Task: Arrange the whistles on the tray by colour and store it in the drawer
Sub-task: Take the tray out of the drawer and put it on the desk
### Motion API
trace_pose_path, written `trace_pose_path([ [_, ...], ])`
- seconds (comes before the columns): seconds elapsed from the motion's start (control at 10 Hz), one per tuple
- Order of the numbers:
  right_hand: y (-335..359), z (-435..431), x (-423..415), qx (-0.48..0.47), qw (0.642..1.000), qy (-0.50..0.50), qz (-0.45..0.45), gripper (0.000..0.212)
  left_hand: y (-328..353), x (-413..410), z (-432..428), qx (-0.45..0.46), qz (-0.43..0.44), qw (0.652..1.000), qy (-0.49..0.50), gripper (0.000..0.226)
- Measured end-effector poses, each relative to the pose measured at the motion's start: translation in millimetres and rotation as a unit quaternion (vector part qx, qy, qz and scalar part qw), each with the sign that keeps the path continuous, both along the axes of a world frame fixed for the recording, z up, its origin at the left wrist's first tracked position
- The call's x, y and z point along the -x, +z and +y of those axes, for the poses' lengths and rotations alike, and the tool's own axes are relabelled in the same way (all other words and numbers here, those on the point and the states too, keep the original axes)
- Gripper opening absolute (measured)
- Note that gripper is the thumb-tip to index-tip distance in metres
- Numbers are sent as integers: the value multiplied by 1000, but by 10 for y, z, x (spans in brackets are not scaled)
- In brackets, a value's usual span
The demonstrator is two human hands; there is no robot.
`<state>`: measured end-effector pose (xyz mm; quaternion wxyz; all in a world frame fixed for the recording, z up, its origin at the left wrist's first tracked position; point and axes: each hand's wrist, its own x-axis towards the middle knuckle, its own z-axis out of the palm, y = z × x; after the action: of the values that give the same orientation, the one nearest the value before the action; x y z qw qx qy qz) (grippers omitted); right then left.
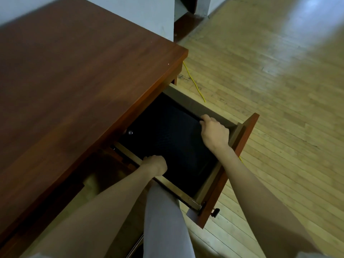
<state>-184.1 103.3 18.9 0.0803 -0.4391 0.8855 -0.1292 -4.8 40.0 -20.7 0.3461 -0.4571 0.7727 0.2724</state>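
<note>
A black tray (pixel 173 138) lies flat inside the open wooden drawer (pixel 230 164), filling most of it. My right hand (pixel 214 133) grips the tray's far right edge, fingers curled over the rim. My left hand (pixel 155 164) holds the tray's near left edge by the drawer's side wall. One small round shiny object (pixel 130 132) shows on the tray near the desk's edge. The rest of the tray is too dark to make out any whistles or their colours.
The reddish-brown desk top (pixel 83 81) overhangs the back of the drawer. A yellow cable (pixel 193 81) runs along the wooden floor (pixel 270 71) beside the desk. My grey trouser leg (pixel 163 220) is below the drawer. A small black key or lock (pixel 216 213) sticks out of the drawer front.
</note>
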Motion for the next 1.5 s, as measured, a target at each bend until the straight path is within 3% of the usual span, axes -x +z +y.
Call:
trace_pose_path([
  [0.2,454,-169,-10,-49,998,-14,47,23,152,-7,71,-16,102,987,125,29],
  [0.4,767,-55,18,-86,993,-75,19,22,250,-24,247,9,163,967,195,32],
  [0.6,894,185,61,-100,988,-115,2,20,370,35,343,45,201,921,331,51],
  [0.8,809,529,25,-96,977,-176,-69,29,509,-121,393,86,229,917,316,42],
  [1.1,693,1236,-230,-9,949,-282,-137,30,822,-310,571,139,360,896,220,42],
  [1.3,679,1445,-500,91,934,-311,-147,26,1048,-466,621,181,435,862,189,39],
  [1.5,715,1182,-899,180,933,-264,-164,33,1256,-971,541,228,479,818,223,46],
])
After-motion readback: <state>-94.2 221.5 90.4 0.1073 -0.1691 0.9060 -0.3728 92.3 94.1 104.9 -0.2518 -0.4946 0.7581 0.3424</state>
